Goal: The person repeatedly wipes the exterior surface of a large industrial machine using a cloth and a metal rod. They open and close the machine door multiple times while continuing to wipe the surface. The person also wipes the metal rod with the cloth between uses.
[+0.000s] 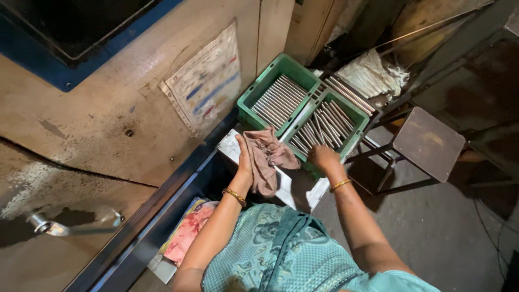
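Observation:
My left hand [244, 158] grips a crumpled pinkish-brown rag [266, 156] that hangs over a white tray surface [285, 186]. My right hand [323, 156] rests at the near edge of a green crate [354, 111] filled with several shiny metal rods [321, 127]; its fingers curl around rod ends, though the grip itself is partly hidden. A second green crate [258, 89] to the left holds several similar rods [280, 99]. Both wrists wear gold bangles.
A beige machine panel [108, 108] with a worn paper chart [208, 81] fills the left. A small metal stool [428, 141] stands to the right. White rags [373, 73] lie behind the crates. A pink cloth [186, 230] sits low left.

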